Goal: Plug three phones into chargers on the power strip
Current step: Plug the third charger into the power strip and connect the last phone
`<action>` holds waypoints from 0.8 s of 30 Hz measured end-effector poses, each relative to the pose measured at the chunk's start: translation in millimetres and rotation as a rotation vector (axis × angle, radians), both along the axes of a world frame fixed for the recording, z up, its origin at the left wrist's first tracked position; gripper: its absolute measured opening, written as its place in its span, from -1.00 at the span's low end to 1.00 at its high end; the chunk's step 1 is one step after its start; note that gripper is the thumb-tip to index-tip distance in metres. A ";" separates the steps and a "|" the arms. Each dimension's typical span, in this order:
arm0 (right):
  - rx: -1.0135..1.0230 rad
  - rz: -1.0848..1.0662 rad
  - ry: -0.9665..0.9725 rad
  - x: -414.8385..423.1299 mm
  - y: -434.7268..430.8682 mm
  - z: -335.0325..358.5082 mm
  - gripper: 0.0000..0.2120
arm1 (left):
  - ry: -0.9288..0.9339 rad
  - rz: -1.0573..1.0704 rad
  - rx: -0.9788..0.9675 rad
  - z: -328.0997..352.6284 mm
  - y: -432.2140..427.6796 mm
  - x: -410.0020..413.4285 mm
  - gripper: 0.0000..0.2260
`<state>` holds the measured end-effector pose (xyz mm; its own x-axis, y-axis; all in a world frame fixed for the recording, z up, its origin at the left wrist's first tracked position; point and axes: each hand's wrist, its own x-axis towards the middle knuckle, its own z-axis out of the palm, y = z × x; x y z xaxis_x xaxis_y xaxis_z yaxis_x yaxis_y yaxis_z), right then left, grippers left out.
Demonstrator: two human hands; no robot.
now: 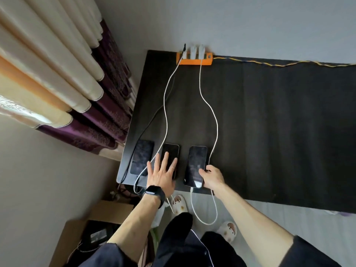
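A dark table [269, 122] is filling most of the view, its far edge running along a pale wall [250, 22]; cream and purple curtains [63, 79] are hanging to its left; the person's two bare forearms are reaching in from below, over dark trousers and pale slippers [228, 231] on the floor; a cardboard box [77, 234] is sitting on the floor at lower left. An orange power strip [194, 59] is lying at the table's far edge against the wall, carrying one dark and two white chargers [196, 50], with a yellow twisted cord [279, 64] trailing away to the right. Three phones are lying face up side by side near the table's front edge: the left phone [142, 158], the middle phone [172, 151] and the right phone [196, 164]. A black cable [154, 114] is running from the strip toward the left phone; a white cable [165, 105] is snaking down past the middle phone and off the front edge; a second white cable [215, 124] is looping below the table edge and entering the right phone's near end. The left hand [161, 174], a black watch [154, 192] on its wrist, is resting flat with fingers spread wide over the middle phone, gripping nothing; the right hand [211, 178] is pinching the right phone's right edge between thumb and curled fingers.
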<state>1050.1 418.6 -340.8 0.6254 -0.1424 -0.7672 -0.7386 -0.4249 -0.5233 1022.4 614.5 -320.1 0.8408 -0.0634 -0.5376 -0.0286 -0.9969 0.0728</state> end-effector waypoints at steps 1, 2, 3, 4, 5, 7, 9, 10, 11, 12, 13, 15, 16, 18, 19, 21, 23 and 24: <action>-0.034 0.017 -0.004 3.9 -0.6 -2.4 -0.73 | 0.022 -0.008 0.004 -3.5 3.5 1.9 -0.27; -0.085 0.057 -0.010 6.3 -2.2 -2.3 -0.71 | 0.043 -0.009 0.004 -5.4 5.6 2.0 -0.26; -0.144 0.111 -0.014 7.5 -4.3 -1.6 -0.70 | 0.064 -0.003 -0.001 -6.3 7.0 1.4 -0.26; -0.199 0.163 -0.010 7.8 -5.0 -0.8 -0.70 | 0.083 0.004 -0.008 -7.8 8.8 1.0 -0.27; -0.240 0.202 -0.012 7.9 -4.7 -0.4 -0.71 | 0.093 0.009 -0.014 -9.3 10.5 0.3 -0.27; -0.306 0.246 -0.034 6.5 -2.4 -0.9 -0.72 | 0.099 0.017 -0.018 -12.1 13.0 -0.4 -0.28; -0.356 0.254 -0.078 5.7 1.3 -1.1 -0.75 | 0.102 0.022 -0.025 -13.9 13.7 0.1 -0.28; -0.375 0.254 -0.103 5.1 2.9 -0.4 -0.77 | 0.100 0.023 -0.025 -14.4 13.3 0.1 -0.28; -0.391 0.256 -0.124 4.6 4.0 0.4 -0.77 | 0.098 0.024 -0.020 -14.5 12.3 -0.1 -0.28; -0.407 0.261 -0.134 4.4 4.9 1.0 -0.74 | 0.098 0.023 -0.013 -14.8 11.2 0.0 -0.28; -0.421 0.275 -0.144 4.0 5.5 1.1 -0.70 | 0.099 0.024 -0.007 -15.1 10.0 -0.1 -0.29; -0.442 0.301 -0.158 3.0 6.2 1.5 -0.67 | 0.107 0.026 0.001 -15.7 7.4 -0.5 -0.28; -0.449 0.303 -0.164 3.1 6.7 1.6 -0.66 | 0.115 0.028 0.002 -15.7 6.4 -0.3 -0.28; -0.454 0.303 -0.175 3.1 7.5 1.2 -0.66 | 0.135 0.040 0.003 -15.7 5.2 -0.4 -0.27; -0.454 0.301 -0.182 2.8 8.2 0.8 -0.66 | 0.145 0.047 0.004 -15.5 4.7 -0.2 -0.26; -0.445 0.286 -0.193 1.5 9.5 0.2 -0.65 | 0.157 0.060 0.008 -15.3 2.1 0.0 -0.26; -0.431 0.259 -0.200 -0.9 10.6 -0.2 -0.64 | 0.160 0.067 0.017 -13.7 -1.6 0.4 -0.26; -0.427 0.250 -0.205 -2.4 10.8 -0.5 -0.64 | 0.156 0.067 0.024 -13.3 -3.2 0.6 -0.27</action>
